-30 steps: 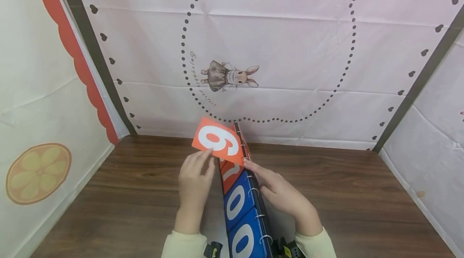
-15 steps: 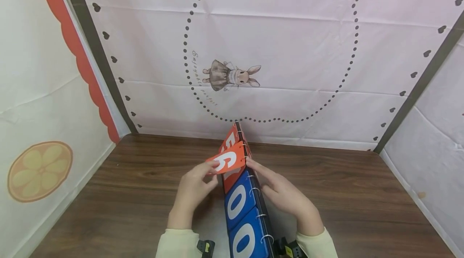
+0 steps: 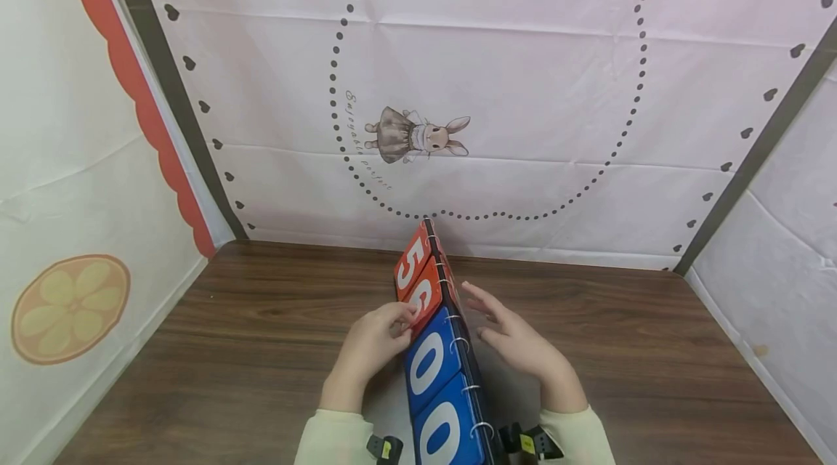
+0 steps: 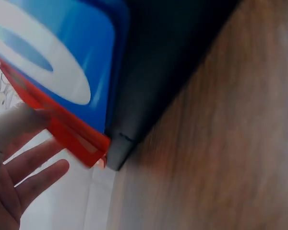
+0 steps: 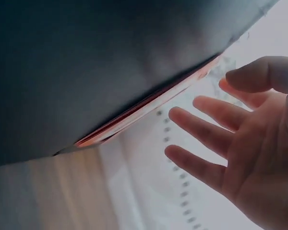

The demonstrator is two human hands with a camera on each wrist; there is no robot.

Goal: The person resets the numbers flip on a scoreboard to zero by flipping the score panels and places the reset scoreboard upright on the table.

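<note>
Left hand (image 3: 371, 343), fingers loosely bent and released, lies at the near outer edge of a red number card (image 3: 433, 285); contact is unclear. Right hand (image 3: 519, 343), open-fingered, hangs beside the ringed flip stand (image 3: 474, 365) on the wooden table (image 3: 248, 334).

Brown, wood-grained table (image 3: 628, 356): orange-red cards (image 3: 425, 290) with white digits toward its far edge, blue cards (image 3: 428, 363) with white zeros toward its near edge; beyond, whitish cloth (image 3: 530, 102) with dark dots
</note>
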